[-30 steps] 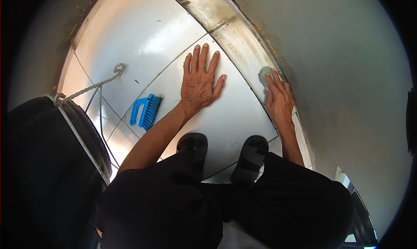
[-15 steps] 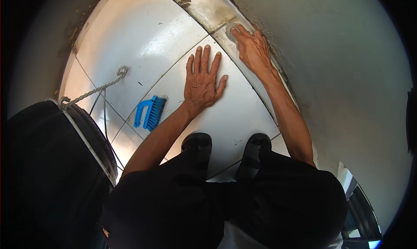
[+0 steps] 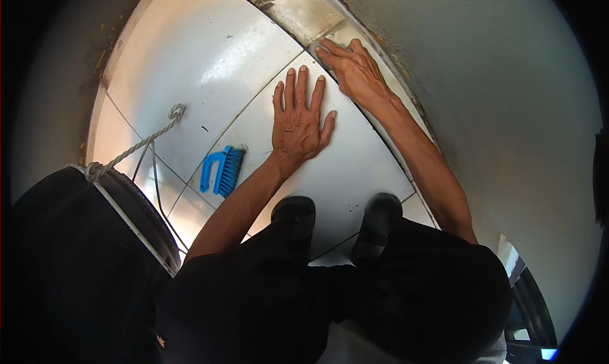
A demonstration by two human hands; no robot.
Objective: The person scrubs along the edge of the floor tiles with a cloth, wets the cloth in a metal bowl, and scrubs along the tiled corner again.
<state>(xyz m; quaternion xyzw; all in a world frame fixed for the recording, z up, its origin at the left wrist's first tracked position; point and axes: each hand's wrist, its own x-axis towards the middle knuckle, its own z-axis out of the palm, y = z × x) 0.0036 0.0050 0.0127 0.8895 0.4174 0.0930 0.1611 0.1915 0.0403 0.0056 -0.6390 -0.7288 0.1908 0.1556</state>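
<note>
My left hand (image 3: 297,130) lies flat on a white floor tile (image 3: 342,167), its fingers spread and nothing held. Up and to the right, my right hand (image 3: 357,74) presses a grey pad (image 3: 315,48) onto the pale tile strip (image 3: 346,33) along the wall. Most of the pad is hidden under the fingers. Left of my left forearm, a blue brush (image 3: 222,170) rests on the floor with its bristles facing right.
A large black round object (image 3: 82,256) stands at the lower left, with a twisted rope (image 3: 136,146) reaching from its rim over the tiles. A grey wall (image 3: 507,123) rises on the right. Dark sandals (image 3: 295,215) are below my hands.
My right hand has travelled with the grey pad up the tile strip, then slightly left towards the dark joint. My left hand stays flat on the tile.
</note>
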